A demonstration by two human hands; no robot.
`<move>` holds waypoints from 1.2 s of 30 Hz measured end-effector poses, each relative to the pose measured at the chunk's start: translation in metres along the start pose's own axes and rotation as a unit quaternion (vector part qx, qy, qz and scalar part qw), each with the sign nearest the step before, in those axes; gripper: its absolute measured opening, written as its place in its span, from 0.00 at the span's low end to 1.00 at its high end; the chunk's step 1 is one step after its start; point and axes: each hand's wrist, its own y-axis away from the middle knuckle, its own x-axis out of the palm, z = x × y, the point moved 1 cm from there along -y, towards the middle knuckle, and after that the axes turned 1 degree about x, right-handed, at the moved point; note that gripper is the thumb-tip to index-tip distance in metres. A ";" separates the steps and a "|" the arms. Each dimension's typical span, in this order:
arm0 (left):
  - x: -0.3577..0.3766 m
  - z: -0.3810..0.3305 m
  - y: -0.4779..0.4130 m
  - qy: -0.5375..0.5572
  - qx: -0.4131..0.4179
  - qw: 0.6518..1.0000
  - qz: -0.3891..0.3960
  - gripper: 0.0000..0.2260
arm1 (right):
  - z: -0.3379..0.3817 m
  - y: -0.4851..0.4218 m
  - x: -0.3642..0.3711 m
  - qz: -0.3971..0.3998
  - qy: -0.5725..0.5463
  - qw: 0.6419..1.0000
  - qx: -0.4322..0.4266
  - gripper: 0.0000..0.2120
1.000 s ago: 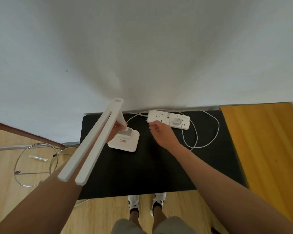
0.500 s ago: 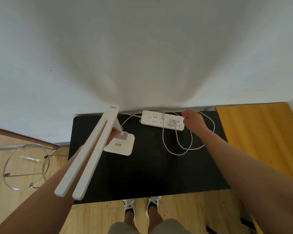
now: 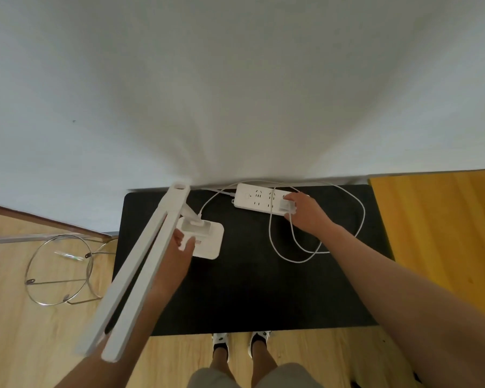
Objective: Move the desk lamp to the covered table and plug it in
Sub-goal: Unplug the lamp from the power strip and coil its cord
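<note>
A white desk lamp (image 3: 140, 273) stands on the black-covered table (image 3: 249, 292), its square base (image 3: 207, 242) at the table's back left and its long double arm leaning toward me. My left hand (image 3: 177, 253) grips the lamp's stem just above the base. A white power strip (image 3: 259, 201) lies along the table's back edge. My right hand (image 3: 305, 214) is closed on the lamp's white plug (image 3: 287, 205), which sits at the strip's right end. The lamp's white cord (image 3: 297, 247) loops over the table to the right.
A white wall rises right behind the table. A yellow wooden surface (image 3: 442, 233) adjoins the table on the right. A round metal wire stand (image 3: 59, 270) sits on the wooden floor to the left. My feet (image 3: 239, 345) stand at the table's front edge.
My right hand has come back from the far end of the strip onto the plug. My left hand has slid down the lamp's stem toward the base, and the cord loops have shifted.
</note>
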 end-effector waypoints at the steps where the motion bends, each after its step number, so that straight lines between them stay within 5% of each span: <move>1: 0.006 0.005 0.013 -0.058 0.056 0.997 0.006 0.06 | 0.001 -0.001 0.001 -0.003 0.005 1.000 -0.004 0.27; 5: 0.052 0.019 0.039 -0.171 0.181 0.961 0.120 0.07 | -0.001 -0.006 0.005 -0.013 0.036 0.999 -0.019 0.26; 8: 0.094 -0.014 0.017 -0.183 0.256 0.941 0.126 0.15 | -0.004 -0.008 0.006 -0.025 0.046 0.998 -0.022 0.25; 13: 0.146 -0.068 -0.027 -0.316 0.263 0.897 0.161 0.29 | -0.005 -0.016 0.010 -0.044 0.075 0.996 -0.036 0.20; 20: 0.180 -0.079 -0.057 -0.432 0.309 0.823 0.200 0.31 | -0.011 -0.023 0.013 -0.075 0.096 0.990 -0.065 0.15; 36: 0.178 -0.073 -0.049 -0.524 0.342 0.753 0.203 0.40 | -0.019 -0.020 0.021 -0.088 0.082 0.988 -0.095 0.17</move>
